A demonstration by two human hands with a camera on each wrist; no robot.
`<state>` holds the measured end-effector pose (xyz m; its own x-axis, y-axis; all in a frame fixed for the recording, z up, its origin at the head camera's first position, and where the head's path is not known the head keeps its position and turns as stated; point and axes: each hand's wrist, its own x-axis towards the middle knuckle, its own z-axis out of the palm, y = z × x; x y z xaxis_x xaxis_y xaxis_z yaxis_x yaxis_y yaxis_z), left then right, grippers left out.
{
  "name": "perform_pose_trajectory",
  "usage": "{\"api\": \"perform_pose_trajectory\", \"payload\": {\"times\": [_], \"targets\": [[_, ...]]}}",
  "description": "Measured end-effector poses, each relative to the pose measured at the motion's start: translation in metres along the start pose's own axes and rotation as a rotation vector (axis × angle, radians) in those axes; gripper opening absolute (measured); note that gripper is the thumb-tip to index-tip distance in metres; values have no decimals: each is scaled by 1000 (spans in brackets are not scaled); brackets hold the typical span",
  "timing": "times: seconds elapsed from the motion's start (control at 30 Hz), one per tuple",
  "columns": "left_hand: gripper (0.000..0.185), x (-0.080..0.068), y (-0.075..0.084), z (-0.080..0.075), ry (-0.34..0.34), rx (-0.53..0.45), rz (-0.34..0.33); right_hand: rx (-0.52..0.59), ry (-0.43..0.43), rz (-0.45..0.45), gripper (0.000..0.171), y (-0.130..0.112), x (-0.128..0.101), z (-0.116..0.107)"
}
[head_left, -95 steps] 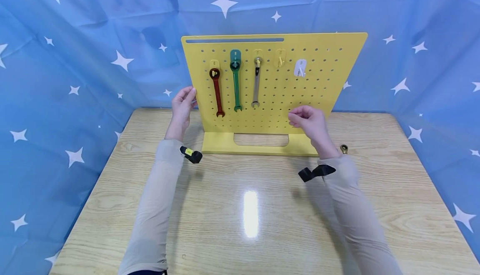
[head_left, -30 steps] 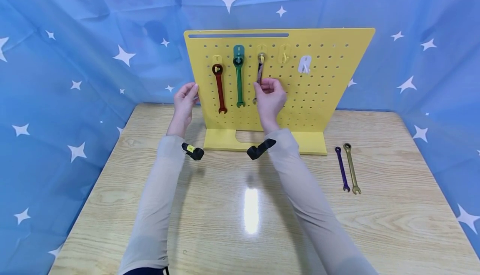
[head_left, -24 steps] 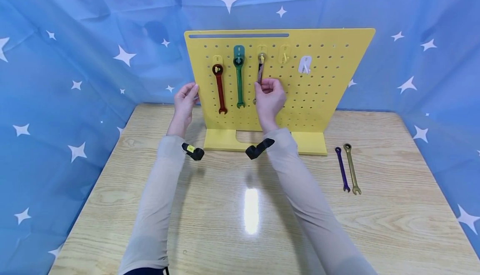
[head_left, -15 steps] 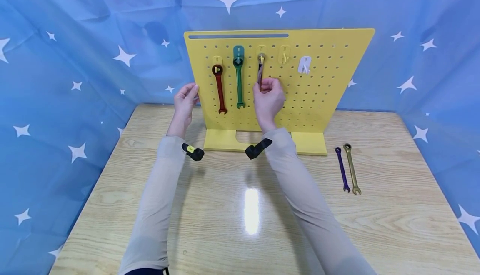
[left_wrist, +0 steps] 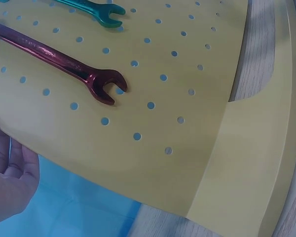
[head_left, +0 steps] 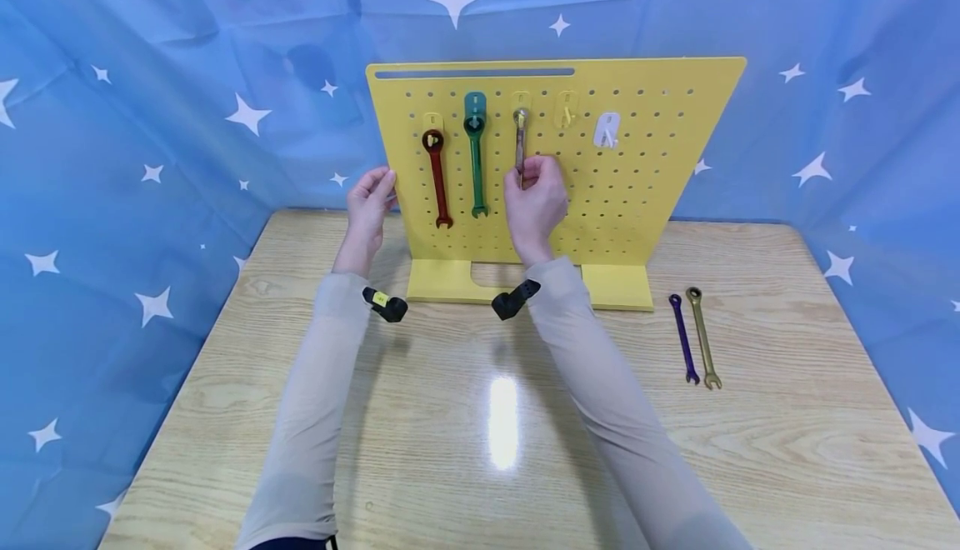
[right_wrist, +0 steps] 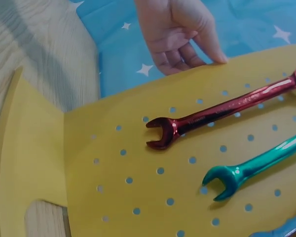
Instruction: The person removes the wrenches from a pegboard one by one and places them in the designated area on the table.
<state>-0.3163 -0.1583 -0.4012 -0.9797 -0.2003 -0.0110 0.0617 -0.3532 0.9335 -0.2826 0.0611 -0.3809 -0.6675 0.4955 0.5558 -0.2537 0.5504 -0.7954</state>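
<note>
Since half a second ago, right hand (head_left: 534, 200) has slid slightly left and now covers the lower end of the silver wrench (head_left: 519, 137), whose shank hangs straighter from its hook. Nearest me, bare wooden table (head_left: 480, 450). At 3 o'clock from the arms, a purple wrench (head_left: 683, 338) and a gold wrench (head_left: 702, 337) lie side by side on the table, close but apart. Further back, right hand pinches the silver wrench's shank between thumb and curled fingers; ring end remains on the third hook of the yellow pegboard (head_left: 645, 167). Left hand (head_left: 367, 204), at 9 o'clock from the board, has relaxed, nearly straight fingers touching the board's left edge (right_wrist: 187, 34). Hanging at 9 o'clock from the silver wrench: green wrench (head_left: 475, 158), then red wrench (head_left: 436, 179). Behind everything, blue starred cloth (head_left: 150, 75).
</note>
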Motion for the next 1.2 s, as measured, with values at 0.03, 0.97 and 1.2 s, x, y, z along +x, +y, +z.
{"api": "perform_pose_trajectory", "payload": {"times": [0.03, 0.97, 1.2], "targets": [[9, 0, 0, 0, 1, 2, -1, 14, -1, 3, 10, 0, 0, 0], [10, 1, 0, -1, -18, -2, 10, 457, -261, 140, 1, 3, -7, -31], [7, -1, 1, 0, -14, 1, 8, 481, -313, 155, 7, -14, -9, -48]]}}
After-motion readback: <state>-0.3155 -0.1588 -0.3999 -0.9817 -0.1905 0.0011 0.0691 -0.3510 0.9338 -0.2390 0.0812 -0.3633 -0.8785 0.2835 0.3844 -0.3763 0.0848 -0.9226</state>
